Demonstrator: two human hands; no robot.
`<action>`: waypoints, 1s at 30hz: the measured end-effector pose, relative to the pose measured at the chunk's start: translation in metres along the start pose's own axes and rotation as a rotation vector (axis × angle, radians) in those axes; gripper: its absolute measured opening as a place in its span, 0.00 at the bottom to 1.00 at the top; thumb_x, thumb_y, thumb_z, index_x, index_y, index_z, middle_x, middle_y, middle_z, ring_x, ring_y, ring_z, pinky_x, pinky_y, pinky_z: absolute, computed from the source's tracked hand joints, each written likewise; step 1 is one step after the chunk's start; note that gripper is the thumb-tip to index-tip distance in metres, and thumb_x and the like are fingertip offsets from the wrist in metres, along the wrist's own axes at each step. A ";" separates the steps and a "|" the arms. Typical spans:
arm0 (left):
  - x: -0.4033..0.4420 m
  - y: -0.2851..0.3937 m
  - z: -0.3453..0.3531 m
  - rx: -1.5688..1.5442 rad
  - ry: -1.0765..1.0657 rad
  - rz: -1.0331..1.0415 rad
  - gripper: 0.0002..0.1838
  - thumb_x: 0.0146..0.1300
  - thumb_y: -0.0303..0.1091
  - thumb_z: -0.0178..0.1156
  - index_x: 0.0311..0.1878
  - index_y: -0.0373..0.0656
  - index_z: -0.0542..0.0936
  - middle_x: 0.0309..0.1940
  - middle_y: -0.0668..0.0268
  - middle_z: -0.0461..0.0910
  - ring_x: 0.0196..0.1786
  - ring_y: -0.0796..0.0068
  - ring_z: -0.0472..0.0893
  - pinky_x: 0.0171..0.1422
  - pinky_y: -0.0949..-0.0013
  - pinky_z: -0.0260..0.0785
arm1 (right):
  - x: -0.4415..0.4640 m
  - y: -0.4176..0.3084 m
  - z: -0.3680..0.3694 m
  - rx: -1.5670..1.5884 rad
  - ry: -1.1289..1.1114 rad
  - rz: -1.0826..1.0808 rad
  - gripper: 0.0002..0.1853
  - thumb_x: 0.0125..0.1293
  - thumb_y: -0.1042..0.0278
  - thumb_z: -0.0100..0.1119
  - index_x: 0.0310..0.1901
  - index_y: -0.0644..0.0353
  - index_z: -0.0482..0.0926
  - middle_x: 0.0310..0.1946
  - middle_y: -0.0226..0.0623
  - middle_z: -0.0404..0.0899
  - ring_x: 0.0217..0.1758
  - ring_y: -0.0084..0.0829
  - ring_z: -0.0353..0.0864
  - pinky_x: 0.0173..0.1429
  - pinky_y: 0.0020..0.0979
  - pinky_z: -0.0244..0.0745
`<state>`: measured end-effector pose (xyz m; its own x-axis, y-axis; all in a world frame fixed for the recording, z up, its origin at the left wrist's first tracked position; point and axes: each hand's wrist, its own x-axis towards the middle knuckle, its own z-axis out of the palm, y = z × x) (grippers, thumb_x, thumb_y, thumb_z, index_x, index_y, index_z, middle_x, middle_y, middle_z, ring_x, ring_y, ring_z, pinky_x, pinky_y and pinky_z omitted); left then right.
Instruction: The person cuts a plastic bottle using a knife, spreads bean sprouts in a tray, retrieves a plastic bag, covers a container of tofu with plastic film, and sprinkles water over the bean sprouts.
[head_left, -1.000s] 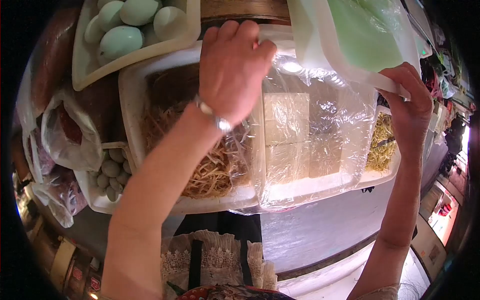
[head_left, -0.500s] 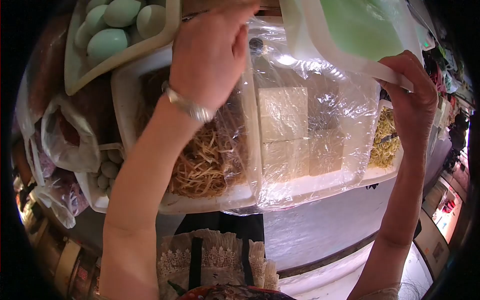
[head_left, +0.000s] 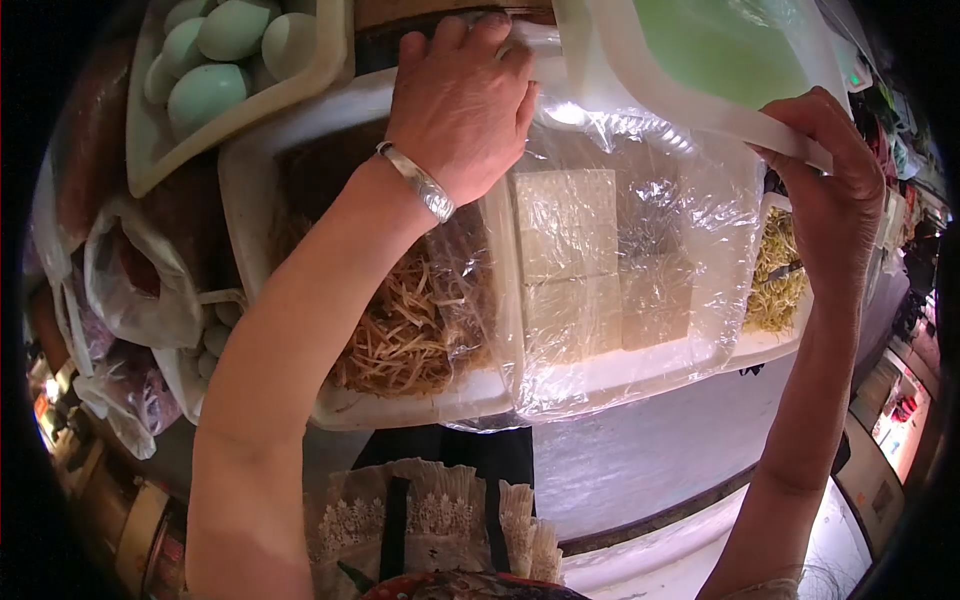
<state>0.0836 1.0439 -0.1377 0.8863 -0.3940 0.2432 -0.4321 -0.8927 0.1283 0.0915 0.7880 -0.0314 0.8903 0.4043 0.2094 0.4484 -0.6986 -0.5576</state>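
Observation:
My left hand, with a silver bracelet at the wrist, lies over the back edge of a white tray of brown shreds. Its fingers are slightly spread and touch the clear plastic film; their tips are partly hidden. The film covers pale square blocks, which look like tofu, in the neighbouring tray. At the right, my right hand is closed on the rim of a translucent white tub with a pale green inside, tilted above the film's far right part.
Pale blue-green eggs fill a cream bin at the upper left. A plastic bag hangs below it. A tray of yellowish sprouts sits at the right. Below the trays is a grey surface.
My left hand has turned and its closed fingers have spread at the back edge of the film. My right hand and the tub have barely moved.

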 end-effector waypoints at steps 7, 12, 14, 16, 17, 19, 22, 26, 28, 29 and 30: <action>0.012 -0.019 0.016 -0.518 -0.026 -0.275 0.19 0.63 0.42 0.58 0.56 0.48 0.75 0.52 0.63 0.78 0.52 0.62 0.76 0.56 0.57 0.66 | 0.001 0.000 0.001 0.007 0.009 -0.006 0.11 0.50 0.82 0.69 0.35 0.58 0.83 0.31 0.27 0.82 0.37 0.20 0.80 0.45 0.24 0.77; 0.042 -0.025 -0.022 -1.645 -0.273 -0.203 0.35 0.66 0.60 0.49 0.70 0.47 0.65 0.66 0.63 0.69 0.68 0.68 0.64 0.73 0.57 0.48 | 0.000 -0.002 0.009 0.032 0.010 -0.028 0.11 0.49 0.82 0.69 0.35 0.59 0.82 0.32 0.28 0.82 0.38 0.21 0.80 0.45 0.24 0.77; 0.035 -0.015 -0.036 -1.690 -0.171 -0.091 0.40 0.65 0.66 0.45 0.67 0.40 0.67 0.61 0.59 0.74 0.65 0.67 0.70 0.72 0.62 0.54 | -0.002 -0.002 0.011 0.072 0.019 -0.020 0.12 0.50 0.87 0.65 0.36 0.63 0.80 0.31 0.27 0.77 0.37 0.20 0.76 0.46 0.21 0.71; 0.029 -0.019 -0.031 -1.774 -0.236 -0.210 0.36 0.66 0.62 0.47 0.63 0.40 0.70 0.58 0.61 0.76 0.62 0.70 0.72 0.69 0.64 0.56 | -0.002 -0.001 0.011 0.090 0.031 -0.013 0.12 0.50 0.87 0.66 0.36 0.62 0.81 0.31 0.27 0.77 0.38 0.20 0.77 0.47 0.22 0.71; 0.025 -0.024 -0.025 -1.811 -0.266 -0.280 0.33 0.67 0.59 0.48 0.62 0.39 0.72 0.57 0.62 0.77 0.60 0.71 0.72 0.67 0.66 0.58 | -0.002 0.000 0.010 0.113 0.038 -0.013 0.12 0.49 0.86 0.66 0.36 0.62 0.81 0.32 0.28 0.78 0.39 0.21 0.77 0.47 0.22 0.72; 0.016 -0.033 -0.009 -1.887 -0.316 -0.432 0.29 0.67 0.55 0.51 0.59 0.39 0.75 0.54 0.64 0.79 0.56 0.73 0.74 0.64 0.68 0.60 | -0.003 -0.002 0.010 0.035 0.036 0.017 0.11 0.50 0.85 0.66 0.36 0.62 0.81 0.33 0.28 0.79 0.40 0.21 0.78 0.48 0.23 0.73; 0.012 -0.036 -0.002 -1.928 -0.381 -0.583 0.23 0.69 0.48 0.54 0.54 0.38 0.79 0.49 0.66 0.82 0.51 0.77 0.76 0.59 0.71 0.64 | -0.004 0.001 0.004 0.068 0.007 0.036 0.13 0.52 0.84 0.66 0.40 0.58 0.82 0.38 0.26 0.81 0.45 0.21 0.79 0.51 0.25 0.73; 0.022 -0.026 -0.026 -1.426 -0.521 -0.164 0.27 0.54 0.40 0.69 0.57 0.44 0.76 0.57 0.66 0.75 0.58 0.67 0.74 0.63 0.60 0.67 | 0.007 -0.033 0.005 0.010 0.038 0.070 0.06 0.48 0.81 0.69 0.28 0.62 0.81 0.24 0.34 0.78 0.30 0.27 0.77 0.34 0.30 0.69; 0.027 -0.016 -0.021 -1.469 -0.524 -0.279 0.41 0.45 0.39 0.77 0.64 0.46 0.71 0.60 0.66 0.74 0.61 0.69 0.74 0.66 0.63 0.67 | 0.004 -0.031 0.003 -0.020 0.079 0.065 0.06 0.48 0.81 0.69 0.27 0.62 0.80 0.24 0.34 0.77 0.30 0.27 0.76 0.33 0.29 0.69; 0.027 -0.005 -0.015 -1.490 -0.416 -0.298 0.41 0.45 0.39 0.77 0.64 0.46 0.71 0.60 0.66 0.74 0.61 0.69 0.74 0.66 0.63 0.67 | 0.004 -0.030 0.002 0.034 0.055 0.051 0.06 0.48 0.82 0.68 0.27 0.63 0.80 0.24 0.34 0.77 0.30 0.27 0.76 0.33 0.29 0.69; 0.028 0.007 -0.010 -1.506 -0.299 -0.298 0.41 0.45 0.39 0.77 0.64 0.46 0.70 0.60 0.66 0.74 0.61 0.69 0.74 0.66 0.63 0.67 | 0.004 -0.028 0.000 0.088 0.032 0.033 0.06 0.48 0.82 0.68 0.27 0.63 0.80 0.23 0.34 0.77 0.30 0.27 0.76 0.33 0.29 0.69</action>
<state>0.1040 1.0287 -0.1205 0.8876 -0.4406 -0.1345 0.1580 0.0168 0.9873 0.0823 0.8086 -0.0151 0.9073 0.3615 0.2147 0.4112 -0.6560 -0.6330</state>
